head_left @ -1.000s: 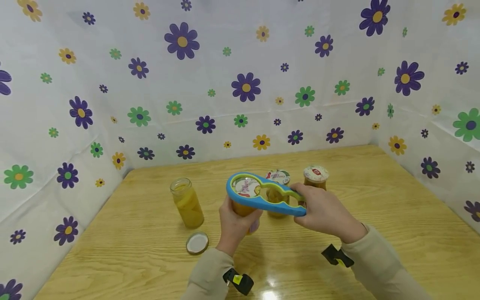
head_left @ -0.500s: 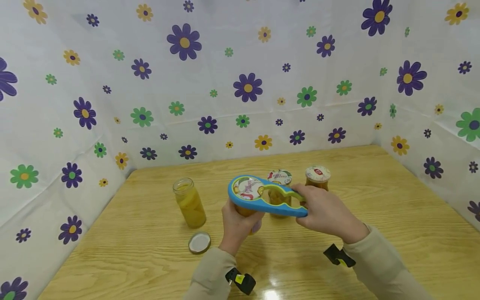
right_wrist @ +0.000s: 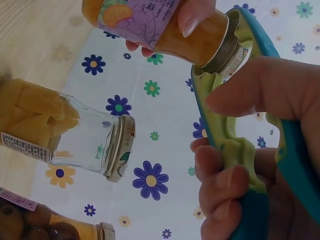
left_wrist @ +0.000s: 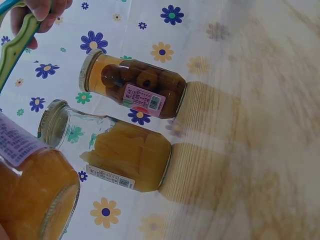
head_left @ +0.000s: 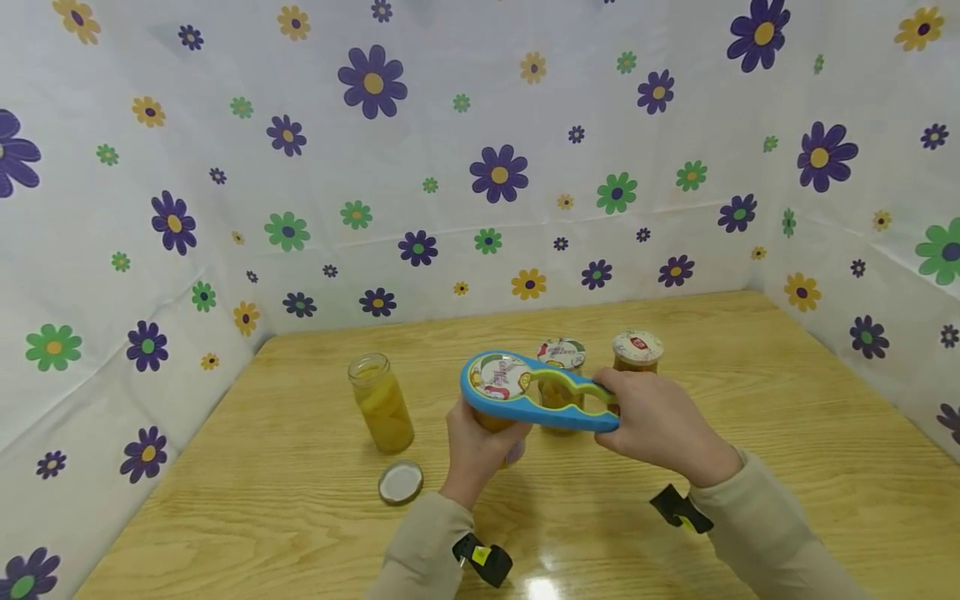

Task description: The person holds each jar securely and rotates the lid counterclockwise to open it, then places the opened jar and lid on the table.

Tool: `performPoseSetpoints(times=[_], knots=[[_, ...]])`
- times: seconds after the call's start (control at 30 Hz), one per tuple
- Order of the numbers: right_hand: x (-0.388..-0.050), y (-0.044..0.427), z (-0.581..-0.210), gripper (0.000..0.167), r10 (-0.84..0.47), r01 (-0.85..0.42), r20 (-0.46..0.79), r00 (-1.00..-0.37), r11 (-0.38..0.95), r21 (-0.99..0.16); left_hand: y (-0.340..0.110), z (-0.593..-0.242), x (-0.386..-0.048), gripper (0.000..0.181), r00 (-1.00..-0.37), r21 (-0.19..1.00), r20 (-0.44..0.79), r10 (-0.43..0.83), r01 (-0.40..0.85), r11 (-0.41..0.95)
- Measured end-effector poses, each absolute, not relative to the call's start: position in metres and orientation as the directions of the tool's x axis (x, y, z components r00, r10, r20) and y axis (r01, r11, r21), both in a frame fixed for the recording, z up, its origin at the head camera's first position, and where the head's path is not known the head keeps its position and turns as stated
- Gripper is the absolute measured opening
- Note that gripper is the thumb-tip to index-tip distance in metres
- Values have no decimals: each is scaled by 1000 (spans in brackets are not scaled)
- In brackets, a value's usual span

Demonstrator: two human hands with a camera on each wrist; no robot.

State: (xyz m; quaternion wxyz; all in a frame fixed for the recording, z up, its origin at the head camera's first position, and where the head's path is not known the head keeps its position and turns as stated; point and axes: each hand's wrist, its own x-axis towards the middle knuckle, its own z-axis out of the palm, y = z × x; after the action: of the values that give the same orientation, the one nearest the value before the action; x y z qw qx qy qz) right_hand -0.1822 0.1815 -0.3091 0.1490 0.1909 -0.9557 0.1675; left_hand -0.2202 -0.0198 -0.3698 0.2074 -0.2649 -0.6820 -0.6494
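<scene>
Near the centre of the head view, a jar of orange fruit (head_left: 491, 421) was held by the left hand (head_left: 480, 450), fingers wrapped round its glass, while the right hand (head_left: 660, 425) gripped the handles of a blue-and-green opener (head_left: 540, 411) whose looped end sat around the jar's printed lid (head_left: 500, 377). By the look of it, the work was partway through: at left of centre an open jar (head_left: 384, 408) stood with yellow fruit inside and no cover, and a loose lid (head_left: 401, 482) lay just below it in the frame, pale inner side up — probably that jar's own. The held jar looked like the one in hand, its lid still on; whether the seal had given could not be told. Two more seemed left to do — a jar of pale fruit (left_wrist: 130, 155), lower middle of the left wrist view, and a jar of dark fruit (left_wrist: 140, 82) above it, both capped. In the head view the opener crossed in front of the first, and the right hand partly covered the second. The uncovered jar, near the left hand on the wooden table (head_left: 262, 467), seemed the likeliest to spill if bumped. Flowered cloth (head_left: 450, 142) filled the upper frame behind everything.
</scene>
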Motion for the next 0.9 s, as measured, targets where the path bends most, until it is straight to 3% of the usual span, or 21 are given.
performPoseSetpoints(times=[0.3,0.6,0.9], knots=[[-178,183,-306,26,-385,-479,417,-823,866,-144,-20,-384,-233,55,-777,777,625,74,629,38],[-177,186,-306,25,-443,-524,456,-772,849,-63,-19,-359,-214,50,-748,751,654,112,660,20],[-177,187,-307,27,-468,-542,480,-742,840,-18,-22,-356,-212,50,-784,794,602,152,608,-5]])
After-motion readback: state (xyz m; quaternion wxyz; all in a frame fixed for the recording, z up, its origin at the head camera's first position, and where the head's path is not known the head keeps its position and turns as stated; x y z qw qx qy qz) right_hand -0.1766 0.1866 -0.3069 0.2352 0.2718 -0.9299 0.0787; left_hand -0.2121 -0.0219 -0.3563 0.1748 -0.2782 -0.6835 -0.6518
